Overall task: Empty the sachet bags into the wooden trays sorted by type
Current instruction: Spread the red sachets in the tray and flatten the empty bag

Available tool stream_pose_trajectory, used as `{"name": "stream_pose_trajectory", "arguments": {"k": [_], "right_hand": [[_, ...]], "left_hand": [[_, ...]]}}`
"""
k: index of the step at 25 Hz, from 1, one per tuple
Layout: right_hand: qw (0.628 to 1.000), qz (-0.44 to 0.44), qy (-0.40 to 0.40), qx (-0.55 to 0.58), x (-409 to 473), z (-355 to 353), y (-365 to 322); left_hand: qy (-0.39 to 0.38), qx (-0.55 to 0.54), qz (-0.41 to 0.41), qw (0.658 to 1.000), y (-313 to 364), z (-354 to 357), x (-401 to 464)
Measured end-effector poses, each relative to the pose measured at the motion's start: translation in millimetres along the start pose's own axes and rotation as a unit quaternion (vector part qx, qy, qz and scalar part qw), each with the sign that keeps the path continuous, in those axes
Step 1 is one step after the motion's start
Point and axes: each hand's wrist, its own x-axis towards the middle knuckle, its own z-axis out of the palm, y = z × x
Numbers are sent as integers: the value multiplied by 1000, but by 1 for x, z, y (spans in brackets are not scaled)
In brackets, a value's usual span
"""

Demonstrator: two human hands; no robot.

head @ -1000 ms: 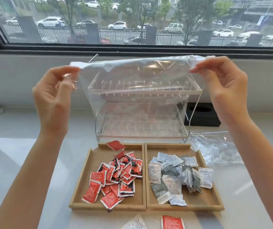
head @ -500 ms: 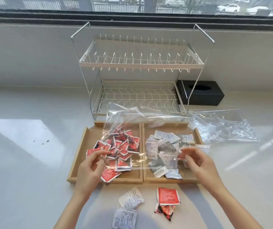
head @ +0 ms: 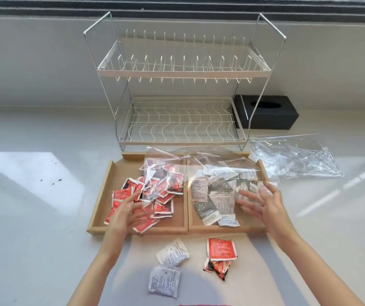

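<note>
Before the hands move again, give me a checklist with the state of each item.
1. Left tray holds only red sachets: ok.
2. Right tray holds only white and grey sachets: ok.
3. Clear bag off the trays: not ok, it lies across both.
4. All sachets in trays: not ok, two white sachets and two red ones lie on the counter in front.
5. Left hand and right hand free: ok, fingers spread, holding nothing.
6. Second bag emptied: cannot tell, too crumpled.
</note>
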Motion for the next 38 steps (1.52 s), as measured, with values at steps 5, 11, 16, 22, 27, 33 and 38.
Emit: {"name": "stream_pose_trajectory", "arguments": {"k": [5, 11, 16, 22, 27, 33, 38], "right_hand": [[997, 39, 4, 60, 14, -1, -25], [996, 27, 37, -78, 30, 3, -54], [991, 13, 17, -132, 27, -7, -64], [991, 7, -10, -136, 18, -25, -82], [988, -32, -59, -140, 12, -19, -102], [979, -133, -109, -111, 20, 12, -151], [976, -120, -150, -99, 29, 28, -168]], "left_hand": [[-20, -103, -64, 992, 30, 12, 15], [-45, -30, -56, 997, 57, 31, 19], [-40, 23, -77, 996, 52, 33, 5], [-50, -14, -89, 995, 59, 46, -10], [2, -55, -31, 998, 80, 49, -25], [63, -48, 94, 992, 132, 31, -21], [65, -72, 57, 994, 126, 27, -19]]}}
